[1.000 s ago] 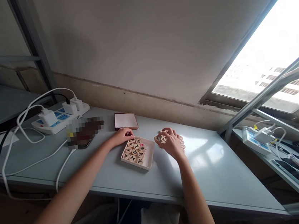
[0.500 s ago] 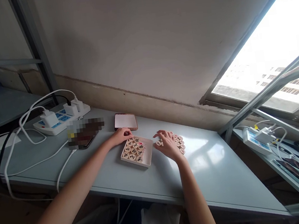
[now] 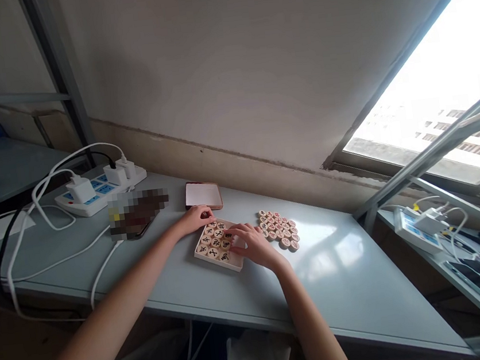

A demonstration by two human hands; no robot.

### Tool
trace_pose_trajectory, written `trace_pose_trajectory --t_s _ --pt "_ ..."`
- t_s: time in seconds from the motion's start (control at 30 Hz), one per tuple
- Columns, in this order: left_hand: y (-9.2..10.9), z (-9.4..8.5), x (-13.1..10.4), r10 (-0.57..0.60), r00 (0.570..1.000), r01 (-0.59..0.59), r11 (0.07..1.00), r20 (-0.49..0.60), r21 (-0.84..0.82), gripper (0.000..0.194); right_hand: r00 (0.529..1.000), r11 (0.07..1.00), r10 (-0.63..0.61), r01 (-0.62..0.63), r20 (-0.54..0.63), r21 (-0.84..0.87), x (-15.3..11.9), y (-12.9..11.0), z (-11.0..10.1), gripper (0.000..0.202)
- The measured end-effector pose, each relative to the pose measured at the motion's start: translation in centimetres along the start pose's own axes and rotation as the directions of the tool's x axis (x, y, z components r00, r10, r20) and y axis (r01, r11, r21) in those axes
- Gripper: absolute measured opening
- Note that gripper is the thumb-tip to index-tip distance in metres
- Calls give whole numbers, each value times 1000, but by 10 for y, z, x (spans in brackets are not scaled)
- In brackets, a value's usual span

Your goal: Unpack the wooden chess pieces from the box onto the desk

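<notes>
A shallow white box (image 3: 220, 262) lies on the grey desk, with several round wooden pieces (image 3: 212, 242) bearing black characters inside. My left hand (image 3: 196, 218) is at the box's upper left corner, fingers curled together against the rim; what they grip, if anything, is hidden. Over the right part of the box is my right hand (image 3: 251, 245), its fingers bent down at the pieces. Its fingertips are partly hidden, so its hold cannot be made out. Just right of it, more round pieces (image 3: 279, 229), many with red characters, lie grouped flat on the desk.
Behind the box is an open lid (image 3: 202, 196). A blurred dark device (image 3: 140, 217) with a cable lies to the left, near a white power strip (image 3: 94, 191) with chargers. A metal frame and another power strip (image 3: 416, 229) stand at the right.
My right hand has moved left from the grouped pieces to the box, uncovering the group. My left hand has stayed at the box's corner.
</notes>
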State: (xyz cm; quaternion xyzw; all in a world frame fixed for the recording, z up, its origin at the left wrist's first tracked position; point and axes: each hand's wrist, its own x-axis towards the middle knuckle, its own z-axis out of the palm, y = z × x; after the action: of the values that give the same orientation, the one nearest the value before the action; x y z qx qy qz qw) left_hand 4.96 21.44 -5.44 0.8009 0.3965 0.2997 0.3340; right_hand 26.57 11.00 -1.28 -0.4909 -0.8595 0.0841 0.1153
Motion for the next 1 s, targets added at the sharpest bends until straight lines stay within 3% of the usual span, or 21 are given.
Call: trace_pose_trajectory --t_s 0.2,0.33,0.47,0.57,0.8,1.0 --pt "-2 0 1 -1 1000 1 1000 17 -7 35 999 1000 16 -16 -29 20 1 -3 -1 19" --pt "-1 0 1 -6 1000 6 1000 18 6 36 989 998 55 -60 -135 -36 3 0 -2 22" --pt "2 0 -1 -3 1000 3 1000 19 5 34 935 976 149 -192 -321 -106 2 17 -4 25" --pt "4 -1 -2 0 1000 0 1000 10 3 31 888 944 232 -304 -398 -129 0 31 -4 24" --pt "3 0 -2 -6 1000 6 1000 3 22 28 865 913 326 -393 -381 -109 -1 51 3 25" --pt "2 1 -2 -5 1000 5 1000 6 14 31 874 896 326 -408 -360 -177 -3 52 2 26"
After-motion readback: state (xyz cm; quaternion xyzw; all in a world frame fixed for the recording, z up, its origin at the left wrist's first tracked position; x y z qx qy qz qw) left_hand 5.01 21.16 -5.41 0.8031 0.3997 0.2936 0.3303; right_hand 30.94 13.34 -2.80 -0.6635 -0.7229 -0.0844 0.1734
